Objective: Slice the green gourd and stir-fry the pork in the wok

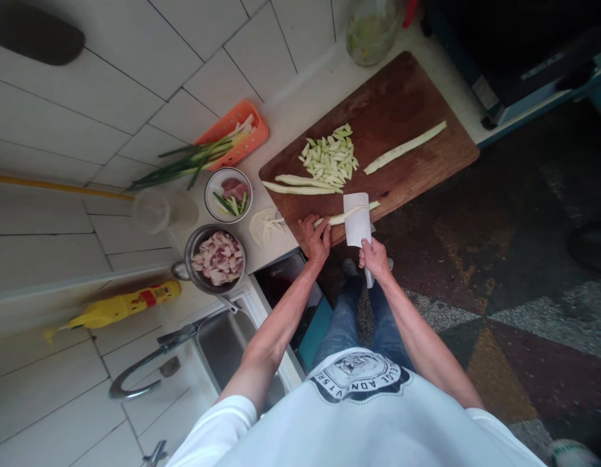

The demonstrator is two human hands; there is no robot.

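My right hand [374, 257] grips the handle of a broad cleaver [357, 219], whose blade rests across a long pale vegetable strip [346, 216] on the wooden cutting board [402, 97]. My left hand [316, 237] presses down on the near end of that strip, fingers curled. Farther up the board lie a pile of cut pale green slices [330, 157], two long strips [300, 185] beside it, and another long strip [404, 148] to the right.
Left of the board stand a metal pot of raw meat pieces [217, 259], a small bowl with meat and greens [229, 194], an orange basket with green onions [232, 139], a clear jar [157, 211] and a yellow bottle [120, 306]. A sink [227, 344] with a faucet [139, 373] lies nearer.
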